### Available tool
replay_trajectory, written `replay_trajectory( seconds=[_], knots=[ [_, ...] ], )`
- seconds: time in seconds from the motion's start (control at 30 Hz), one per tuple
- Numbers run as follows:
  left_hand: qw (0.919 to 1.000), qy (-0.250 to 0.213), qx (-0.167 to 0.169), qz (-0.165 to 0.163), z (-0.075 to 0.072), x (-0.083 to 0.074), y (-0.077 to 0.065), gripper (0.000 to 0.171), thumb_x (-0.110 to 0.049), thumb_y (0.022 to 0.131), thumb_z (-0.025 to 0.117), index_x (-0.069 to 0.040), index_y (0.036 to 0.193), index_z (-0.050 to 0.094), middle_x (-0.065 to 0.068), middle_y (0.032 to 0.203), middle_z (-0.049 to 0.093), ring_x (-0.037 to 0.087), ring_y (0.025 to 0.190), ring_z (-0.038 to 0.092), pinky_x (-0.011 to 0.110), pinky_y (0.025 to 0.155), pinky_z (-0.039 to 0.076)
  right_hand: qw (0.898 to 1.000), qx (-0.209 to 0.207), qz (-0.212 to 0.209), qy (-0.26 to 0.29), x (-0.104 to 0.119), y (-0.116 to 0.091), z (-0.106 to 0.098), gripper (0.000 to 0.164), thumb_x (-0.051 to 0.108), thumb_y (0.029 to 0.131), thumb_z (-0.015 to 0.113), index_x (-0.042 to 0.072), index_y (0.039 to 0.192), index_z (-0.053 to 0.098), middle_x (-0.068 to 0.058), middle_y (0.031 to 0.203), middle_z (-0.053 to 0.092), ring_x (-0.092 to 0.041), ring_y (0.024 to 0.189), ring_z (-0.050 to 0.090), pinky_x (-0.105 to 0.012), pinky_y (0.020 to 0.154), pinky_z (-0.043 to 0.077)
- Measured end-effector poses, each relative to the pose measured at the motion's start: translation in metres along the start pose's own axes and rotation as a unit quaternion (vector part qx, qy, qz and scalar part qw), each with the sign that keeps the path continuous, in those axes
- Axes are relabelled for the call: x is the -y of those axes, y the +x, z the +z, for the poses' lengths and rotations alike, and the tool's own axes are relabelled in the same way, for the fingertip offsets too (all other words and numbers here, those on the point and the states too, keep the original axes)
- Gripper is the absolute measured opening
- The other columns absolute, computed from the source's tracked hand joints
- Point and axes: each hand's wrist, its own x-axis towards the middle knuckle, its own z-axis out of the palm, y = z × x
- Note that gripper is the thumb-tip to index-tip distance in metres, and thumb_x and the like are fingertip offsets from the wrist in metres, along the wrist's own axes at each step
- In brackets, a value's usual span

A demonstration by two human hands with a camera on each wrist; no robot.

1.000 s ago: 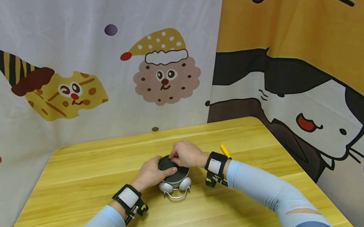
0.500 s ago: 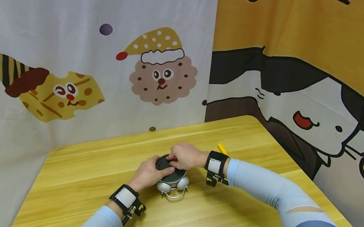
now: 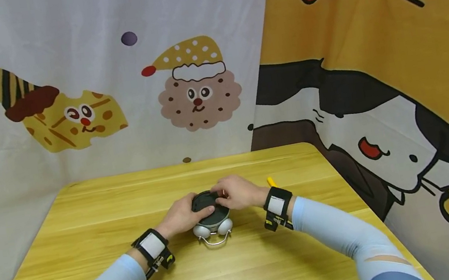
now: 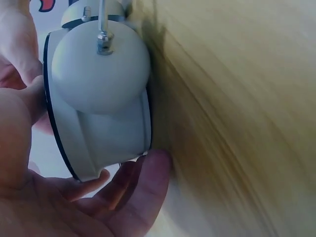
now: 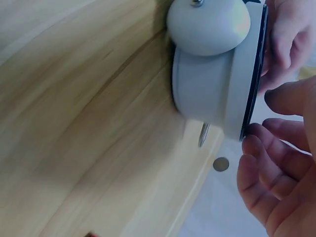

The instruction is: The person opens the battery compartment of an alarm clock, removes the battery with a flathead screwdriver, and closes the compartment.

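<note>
A twin-bell alarm clock [image 3: 212, 217] lies face down on the table, its black back up and its two white bells [image 3: 224, 227] toward me. My left hand [image 3: 178, 216] grips its left side, thumb across the back and fingers round the body, seen close in the left wrist view. At the clock's far right edge is my right hand [image 3: 239, 192], fingers loosely bent. In the right wrist view its fingertips [image 5: 251, 143] touch the black rim, while the thumb stands apart from them over the back. No object shows between thumb and fingers.
A yellow stick-like object [image 3: 271, 182] lies beyond my right wrist, partly hidden by it. The wooden table [image 3: 127, 194] ends at a printed cloth backdrop [image 3: 150, 146]. A thin metal leg [image 5: 204, 134] sticks out of the clock's side.
My right hand has shifted right, from the middle of the clock's back to its edge, and its fingers have loosened. The left hand keeps its hold; the clock has hardly moved.
</note>
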Motion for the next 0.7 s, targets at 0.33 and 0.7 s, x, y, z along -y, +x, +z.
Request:
replay_trajectory(
  seconds=[0.33, 0.7],
  knots=[
    [0.9902, 0.110, -0.034, 0.079, -0.010, 0.019, -0.019, 0.095, -0.075, 0.098, 0.074, -0.006, 0.161, 0.057, 0.023, 0.155, 0.066, 0.044, 0.137, 0.068, 0.065, 0.110, 0.059, 0.995, -0.043, -0.056, -0.067, -0.011, -0.029, 0.000, 0.038, 0.025, 0.105, 0.079, 0.010, 0.140, 0.078, -0.008, 0.134, 0.080, -0.022, 0.118, 0.078, -0.039, 0.101, 0.065],
    [0.9285, 0.248, -0.059, 0.270, -0.017, 0.032, -0.035, 0.106, -0.078, 0.076, 0.092, -0.017, 0.158, 0.061, 0.010, 0.159, 0.061, 0.035, 0.152, 0.053, 0.057, 0.121, 0.054, 0.973, -0.060, -0.140, -0.173, -0.011, -0.052, 0.003, 0.055, 0.032, 0.096, 0.087, 0.015, 0.146, 0.071, -0.008, 0.149, 0.072, -0.024, 0.133, 0.072, -0.039, 0.111, 0.062]
  ],
)
